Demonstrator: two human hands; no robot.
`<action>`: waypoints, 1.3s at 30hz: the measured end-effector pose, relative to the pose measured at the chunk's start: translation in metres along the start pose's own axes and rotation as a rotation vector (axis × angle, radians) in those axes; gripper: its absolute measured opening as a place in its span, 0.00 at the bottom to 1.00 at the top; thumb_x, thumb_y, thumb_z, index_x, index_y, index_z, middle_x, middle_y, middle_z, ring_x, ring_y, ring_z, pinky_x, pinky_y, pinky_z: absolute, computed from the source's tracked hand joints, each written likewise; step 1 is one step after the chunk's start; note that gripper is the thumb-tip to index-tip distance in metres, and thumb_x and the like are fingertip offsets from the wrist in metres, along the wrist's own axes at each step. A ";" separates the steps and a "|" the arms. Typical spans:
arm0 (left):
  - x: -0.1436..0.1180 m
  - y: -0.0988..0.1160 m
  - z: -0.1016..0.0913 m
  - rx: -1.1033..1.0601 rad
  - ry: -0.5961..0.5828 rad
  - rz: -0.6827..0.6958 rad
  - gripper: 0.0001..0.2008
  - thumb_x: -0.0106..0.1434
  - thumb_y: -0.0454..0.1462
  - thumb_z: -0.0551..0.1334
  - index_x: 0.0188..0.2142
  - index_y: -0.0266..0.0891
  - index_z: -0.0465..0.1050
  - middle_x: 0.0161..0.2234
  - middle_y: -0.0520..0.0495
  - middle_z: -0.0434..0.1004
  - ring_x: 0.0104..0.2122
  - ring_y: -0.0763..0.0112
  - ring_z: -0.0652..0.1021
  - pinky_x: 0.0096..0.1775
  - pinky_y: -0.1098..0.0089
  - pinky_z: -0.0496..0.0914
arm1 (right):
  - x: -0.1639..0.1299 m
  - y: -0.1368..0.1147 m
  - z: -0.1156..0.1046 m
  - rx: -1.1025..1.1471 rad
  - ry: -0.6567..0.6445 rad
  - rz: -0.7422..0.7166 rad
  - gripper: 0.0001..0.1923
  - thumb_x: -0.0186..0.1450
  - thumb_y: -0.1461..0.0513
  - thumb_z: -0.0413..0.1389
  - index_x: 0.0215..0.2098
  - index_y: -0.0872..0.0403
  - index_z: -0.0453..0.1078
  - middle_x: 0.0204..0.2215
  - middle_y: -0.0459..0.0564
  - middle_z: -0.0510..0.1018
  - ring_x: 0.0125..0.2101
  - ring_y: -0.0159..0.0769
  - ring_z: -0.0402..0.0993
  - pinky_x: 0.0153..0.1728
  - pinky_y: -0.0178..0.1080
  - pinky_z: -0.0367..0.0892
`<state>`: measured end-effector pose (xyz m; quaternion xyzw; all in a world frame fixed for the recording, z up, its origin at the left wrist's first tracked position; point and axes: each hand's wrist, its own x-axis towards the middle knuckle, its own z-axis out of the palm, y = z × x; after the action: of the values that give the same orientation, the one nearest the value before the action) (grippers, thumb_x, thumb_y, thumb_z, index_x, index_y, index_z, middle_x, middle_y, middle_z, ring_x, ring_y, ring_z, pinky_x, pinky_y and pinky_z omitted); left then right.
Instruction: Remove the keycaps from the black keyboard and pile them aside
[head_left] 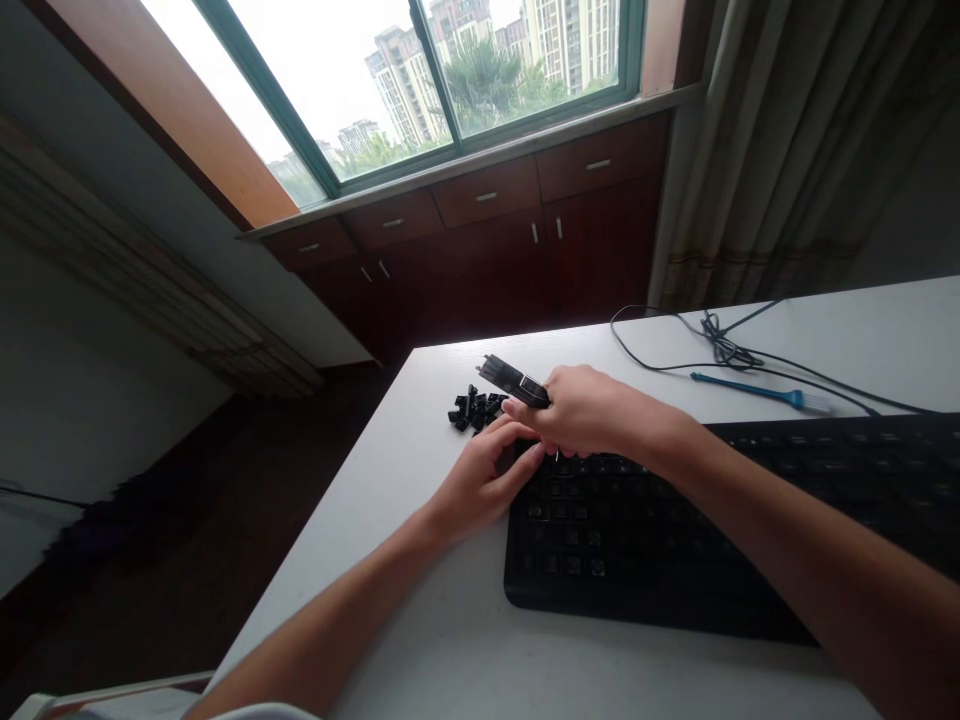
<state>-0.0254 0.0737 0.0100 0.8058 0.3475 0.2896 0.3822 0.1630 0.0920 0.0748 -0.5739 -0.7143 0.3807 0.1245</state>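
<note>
Two hands: both are seen over the upper left corner of a black keyboard (675,530) that lies on a white table (420,620).
Right hand (592,410): the fingers are closed around a black key puller tool (514,382), which is held just above the keyboard's corner.
Tool: a slim, dark, elongated body is shown, with a pale label patch near the grip; its far end sticks out past the knuckles, up and to the left, tilted over the table.
Left hand (480,480): it is laid at the keyboard's left edge, fingers loosely curled and narrow, the fingertips touching the corner beneath the tool; nothing is seen to be gripped.
Keycaps (475,408): a small heap of loose black caps is piled on the table just beyond the hands, left of the tool's tip.
Keyboard rows: several sockets near the left end look bare, though the detail is blurred.
Brush (757,392): a thin blue one is laid behind the keyboard, beside a black cable (720,350).
</note>
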 end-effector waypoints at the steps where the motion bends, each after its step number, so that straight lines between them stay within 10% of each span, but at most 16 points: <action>1: 0.000 0.000 0.000 -0.001 0.000 -0.001 0.09 0.72 0.38 0.59 0.47 0.38 0.74 0.51 0.41 0.75 0.52 0.58 0.75 0.56 0.60 0.69 | -0.001 -0.001 0.000 0.009 -0.004 0.000 0.30 0.67 0.43 0.51 0.21 0.55 0.74 0.19 0.53 0.80 0.17 0.35 0.73 0.20 0.35 0.63; 14: 0.000 0.002 0.000 0.017 0.012 -0.004 0.10 0.71 0.39 0.59 0.48 0.39 0.74 0.53 0.41 0.74 0.53 0.58 0.74 0.57 0.58 0.68 | -0.001 -0.002 0.002 -0.130 0.112 -0.071 0.23 0.65 0.46 0.54 0.27 0.54 0.77 0.23 0.54 0.81 0.23 0.40 0.75 0.21 0.36 0.61; 26: -0.007 0.008 0.004 0.236 0.005 0.058 0.17 0.71 0.39 0.59 0.58 0.42 0.66 0.56 0.41 0.71 0.54 0.56 0.73 0.57 0.57 0.68 | -0.017 -0.001 -0.026 -0.137 -0.101 -0.087 0.37 0.59 0.32 0.51 0.17 0.55 0.70 0.17 0.51 0.77 0.17 0.35 0.71 0.20 0.37 0.60; 39: -0.009 0.012 0.005 0.372 -0.041 0.146 0.19 0.71 0.40 0.59 0.60 0.44 0.64 0.61 0.39 0.65 0.60 0.53 0.68 0.62 0.49 0.64 | -0.036 -0.001 -0.053 -0.040 0.286 -0.151 0.37 0.65 0.34 0.47 0.22 0.56 0.70 0.21 0.51 0.75 0.20 0.33 0.69 0.22 0.35 0.56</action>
<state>-0.0237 0.0592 0.0151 0.8912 0.3279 0.2310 0.2119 0.2062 0.0805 0.1211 -0.5692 -0.7379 0.2704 0.2417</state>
